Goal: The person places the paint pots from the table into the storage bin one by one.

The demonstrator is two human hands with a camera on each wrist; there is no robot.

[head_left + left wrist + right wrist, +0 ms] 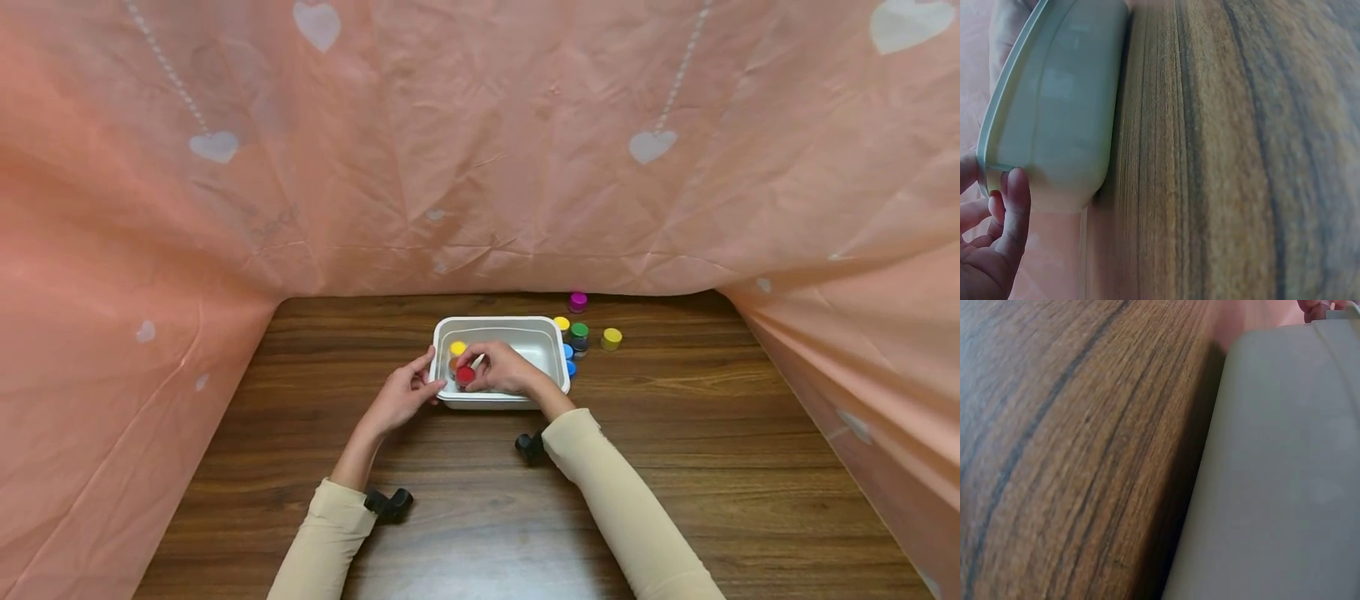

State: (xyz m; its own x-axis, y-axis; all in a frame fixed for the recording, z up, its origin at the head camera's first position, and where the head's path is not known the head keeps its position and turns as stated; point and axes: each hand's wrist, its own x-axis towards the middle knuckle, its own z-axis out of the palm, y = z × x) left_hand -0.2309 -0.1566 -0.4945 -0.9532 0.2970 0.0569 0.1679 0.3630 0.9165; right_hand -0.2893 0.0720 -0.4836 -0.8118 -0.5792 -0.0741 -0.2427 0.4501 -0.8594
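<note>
Red-lidded jar roughly upright, red end up

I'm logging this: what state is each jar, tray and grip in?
White rectangular plastic tray: upright, uncovered.
Red-lidded jar: closed, pinched.
Yellow-lidded jar inside tray: closed.
Yellow-lidded jar by tray's corner: lid up, partly hidden.
Rightmost yellow-lidded jar: closed, upright.
Magenta-lidded jar: closed, upright.
Green-lidded jar: closed, upright.
Farther blue-lidded jar: lid up, partly hidden.
Nearer blue-lidded jar: lid up, partly hidden.
Left grip: holding tray's rim.
Right grip: pinching red-lidded jar.
</note>
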